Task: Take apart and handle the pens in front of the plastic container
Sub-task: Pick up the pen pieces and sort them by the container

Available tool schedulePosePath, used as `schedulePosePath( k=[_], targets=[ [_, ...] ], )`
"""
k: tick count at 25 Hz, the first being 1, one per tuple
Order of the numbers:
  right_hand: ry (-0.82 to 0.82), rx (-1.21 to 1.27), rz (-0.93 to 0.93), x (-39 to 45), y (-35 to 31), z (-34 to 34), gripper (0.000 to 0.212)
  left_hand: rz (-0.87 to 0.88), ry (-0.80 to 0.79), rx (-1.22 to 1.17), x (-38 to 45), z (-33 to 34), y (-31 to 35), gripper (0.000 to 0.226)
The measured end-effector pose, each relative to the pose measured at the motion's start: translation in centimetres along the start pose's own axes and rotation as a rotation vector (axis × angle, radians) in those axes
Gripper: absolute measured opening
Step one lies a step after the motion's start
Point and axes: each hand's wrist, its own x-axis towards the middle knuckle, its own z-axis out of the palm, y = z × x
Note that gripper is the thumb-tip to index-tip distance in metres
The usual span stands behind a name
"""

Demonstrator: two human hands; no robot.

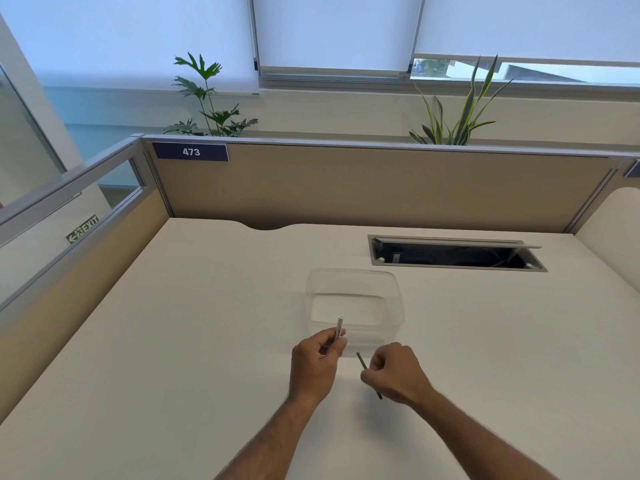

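Observation:
A clear plastic container (356,278) stands on the white desk (173,341), near its middle. Just in front of it, my left hand (313,367) grips a white pen barrel (339,325) that points up and away from me. To the right, my right hand (394,374) pinches a thin dark pen piece (362,361); its ends stick out above and below the fingers. The two pieces are apart, with a small gap between the hands. The container looks empty.
An open cable hatch (457,254) is cut into the desk behind and right of the container. Beige partition panels (346,188) wall the desk at the back and left. Plants stand behind the partition.

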Motion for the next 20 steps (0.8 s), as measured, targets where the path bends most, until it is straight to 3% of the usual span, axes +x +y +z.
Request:
schedulePosePath(
  k=[5, 8, 15, 20],
  targets=[
    [0.015, 0.606, -0.062, -0.4, -1.8, -1.4, 0.004, -0.068, -0.036, -0.172, -0.3, 0.7, 1.2, 0.015],
    [0.016, 0.869, -0.057, -0.3, -2.2, -1.7, 0.006, -0.045, -0.052, -0.226, -0.5, 1.1, 1.8, 0.011],
    [0.053, 1.073, -0.068, 0.2, -1.5, -1.9, 0.033, -0.058, -0.024, -0.229, -0.5, 1.0, 2.2, 0.014],
    [0.196, 1.118, -0.110, 0.9, -2.1, -3.3, 0.018, -0.014, -0.037, -0.089, -0.6, 1.1, 1.6, 0.020]
  ],
)
